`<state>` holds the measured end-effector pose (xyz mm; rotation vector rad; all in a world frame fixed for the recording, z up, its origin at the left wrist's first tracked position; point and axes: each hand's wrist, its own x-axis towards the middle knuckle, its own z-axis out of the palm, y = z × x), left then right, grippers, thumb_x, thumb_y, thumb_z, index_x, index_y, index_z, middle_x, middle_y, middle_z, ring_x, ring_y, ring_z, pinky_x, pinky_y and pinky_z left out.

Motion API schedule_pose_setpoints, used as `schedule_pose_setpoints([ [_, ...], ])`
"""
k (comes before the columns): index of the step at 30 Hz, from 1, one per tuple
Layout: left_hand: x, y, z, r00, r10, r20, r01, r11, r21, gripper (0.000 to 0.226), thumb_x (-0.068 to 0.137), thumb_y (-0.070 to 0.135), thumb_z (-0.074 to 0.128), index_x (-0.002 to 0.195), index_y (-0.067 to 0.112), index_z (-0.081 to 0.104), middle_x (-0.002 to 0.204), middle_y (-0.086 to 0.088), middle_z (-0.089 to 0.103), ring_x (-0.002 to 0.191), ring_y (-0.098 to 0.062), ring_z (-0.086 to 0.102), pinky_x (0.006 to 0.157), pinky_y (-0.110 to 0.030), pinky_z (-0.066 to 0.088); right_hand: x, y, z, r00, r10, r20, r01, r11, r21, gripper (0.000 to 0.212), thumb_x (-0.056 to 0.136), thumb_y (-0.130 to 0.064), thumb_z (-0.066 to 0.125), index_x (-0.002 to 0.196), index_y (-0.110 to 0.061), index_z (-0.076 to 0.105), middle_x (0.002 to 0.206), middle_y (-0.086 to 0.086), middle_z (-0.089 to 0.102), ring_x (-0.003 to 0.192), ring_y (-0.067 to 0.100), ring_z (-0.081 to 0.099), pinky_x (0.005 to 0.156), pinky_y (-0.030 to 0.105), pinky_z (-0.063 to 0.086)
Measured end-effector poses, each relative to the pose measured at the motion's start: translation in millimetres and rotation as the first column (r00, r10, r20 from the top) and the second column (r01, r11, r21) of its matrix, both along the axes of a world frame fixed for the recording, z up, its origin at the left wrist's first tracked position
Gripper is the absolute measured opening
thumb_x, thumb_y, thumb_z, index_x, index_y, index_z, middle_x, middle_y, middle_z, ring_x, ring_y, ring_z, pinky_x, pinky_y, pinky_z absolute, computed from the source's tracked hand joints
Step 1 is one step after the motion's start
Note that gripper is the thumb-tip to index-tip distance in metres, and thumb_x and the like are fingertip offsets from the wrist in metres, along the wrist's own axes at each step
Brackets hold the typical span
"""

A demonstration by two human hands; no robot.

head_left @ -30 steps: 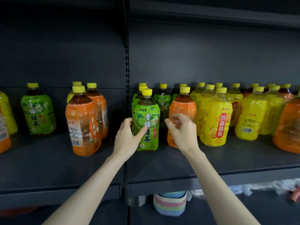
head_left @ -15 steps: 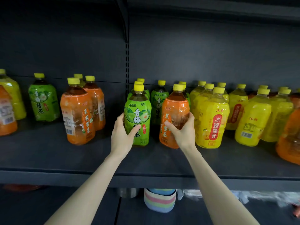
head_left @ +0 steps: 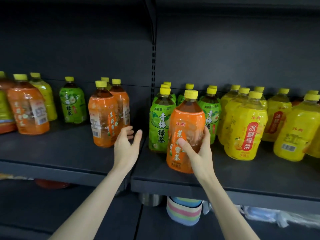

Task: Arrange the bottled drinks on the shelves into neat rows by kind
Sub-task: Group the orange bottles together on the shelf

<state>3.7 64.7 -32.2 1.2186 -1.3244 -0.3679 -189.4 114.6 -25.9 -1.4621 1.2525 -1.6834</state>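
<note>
My right hand (head_left: 199, 149) grips an orange-labelled tea bottle (head_left: 186, 125) with a yellow cap, held near the front of the dark shelf (head_left: 173, 181), in front of the green tea bottles (head_left: 160, 123). My left hand (head_left: 125, 144) is open, fingers spread, between the front green bottle and an orange bottle (head_left: 103, 120) on the left shelf section; it holds nothing. Yellow pear-drink bottles (head_left: 242, 127) stand in a group to the right.
At the far left stand more orange bottles (head_left: 27, 110), a yellow one (head_left: 45, 99) and a lone green one (head_left: 72, 103). A slotted upright post (head_left: 153, 66) divides the shelf. Below hang a striped pastel object (head_left: 183, 212) and plastic wrapping (head_left: 263, 217).
My right hand has drawn the orange bottle forward, out of the row and in front of the green bottles. My left hand has let go of the green bottle and moved left, open.
</note>
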Motion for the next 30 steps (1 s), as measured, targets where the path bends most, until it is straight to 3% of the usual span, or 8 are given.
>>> schedule_pose_setpoints([
  [3, 32, 12, -5, 0.994, 0.098, -0.041, -0.1, 0.993, -0.056, 0.027, 0.093, 0.03, 0.056, 0.114, 0.013, 0.054, 0.102, 0.0, 0.061, 0.089, -0.01, 0.058, 0.084, -0.029, 0.047, 26, 5, -1, 0.996, 0.047, 0.077, -0.044, 0.998, -0.048, 0.078, 0.065, -0.055, 0.073, 0.128, -0.051, 0.027, 0.133, -0.014, 0.05, 0.118, 0.007, 0.054, 0.096, 0.031, 0.049],
  [5, 52, 11, -7, 0.986, 0.146, -0.074, -0.152, 0.986, -0.074, 0.025, 0.093, 0.03, 0.056, 0.112, 0.015, 0.053, 0.106, -0.002, 0.06, 0.094, -0.014, 0.057, 0.087, -0.032, 0.046, 44, 4, 0, 0.99, 0.067, 0.123, -0.06, 0.996, -0.061, 0.067, 0.067, -0.05, 0.072, 0.121, -0.053, 0.033, 0.126, -0.017, 0.054, 0.112, 0.005, 0.059, 0.093, 0.029, 0.052],
  [10, 95, -12, -4, 0.969, 0.205, -0.137, -0.212, 0.977, -0.038, 0.042, 0.09, 0.037, 0.059, 0.12, 0.011, 0.044, 0.122, -0.008, 0.044, 0.108, -0.022, 0.051, 0.094, -0.042, 0.044, 93, -3, -2, 0.986, 0.069, 0.153, -0.061, 0.997, -0.053, 0.085, 0.058, -0.062, 0.071, 0.132, -0.03, 0.044, 0.118, -0.011, 0.063, 0.104, 0.006, 0.064, 0.089, 0.034, 0.056],
  [14, 119, -39, 3, 0.99, 0.084, -0.117, -0.078, 0.995, 0.056, 0.069, 0.085, 0.047, 0.061, 0.135, 0.008, 0.034, 0.133, -0.009, 0.035, 0.124, -0.021, 0.04, 0.104, -0.037, 0.036, 132, -15, -1, 0.992, 0.012, 0.127, -0.005, 0.999, -0.052, 0.083, 0.057, -0.064, 0.068, 0.129, -0.028, 0.047, 0.113, -0.013, 0.065, 0.099, 0.001, 0.065, 0.083, 0.024, 0.056],
  [18, 127, -59, 11, 0.988, -0.092, -0.12, 0.102, 0.991, 0.083, 0.078, 0.079, 0.043, 0.07, 0.139, 0.013, 0.029, 0.134, -0.004, 0.039, 0.121, -0.015, 0.042, 0.093, -0.028, 0.036, 163, -29, 0, 0.991, -0.067, 0.119, 0.074, 0.996, -0.055, 0.082, 0.066, -0.059, 0.076, 0.133, -0.023, 0.044, 0.114, -0.012, 0.064, 0.1, 0.002, 0.064, 0.083, 0.024, 0.054],
  [24, 152, -69, 12, 0.976, -0.218, -0.018, 0.219, 0.971, 0.099, 0.071, 0.077, 0.048, 0.071, 0.133, 0.022, 0.036, 0.126, 0.001, 0.058, 0.116, -0.019, 0.054, 0.097, -0.04, 0.046, 184, -42, -2, 0.978, -0.171, 0.12, 0.178, 0.983, -0.045, 0.087, 0.065, -0.06, 0.072, 0.136, -0.02, 0.041, 0.117, -0.01, 0.063, 0.104, 0.005, 0.064, 0.089, 0.031, 0.054],
  [30, 188, -35, 12, 0.833, -0.523, -0.182, 0.539, 0.841, 0.051, 0.061, 0.075, 0.042, 0.061, 0.131, 0.026, 0.041, 0.116, 0.02, 0.056, 0.102, 0.01, 0.057, 0.087, -0.015, 0.051, 187, -41, -3, 0.971, -0.182, 0.154, 0.188, 0.982, -0.03, 0.085, 0.061, -0.06, 0.07, 0.134, -0.024, 0.044, 0.117, -0.006, 0.065, 0.104, 0.008, 0.065, 0.087, 0.032, 0.056],
])
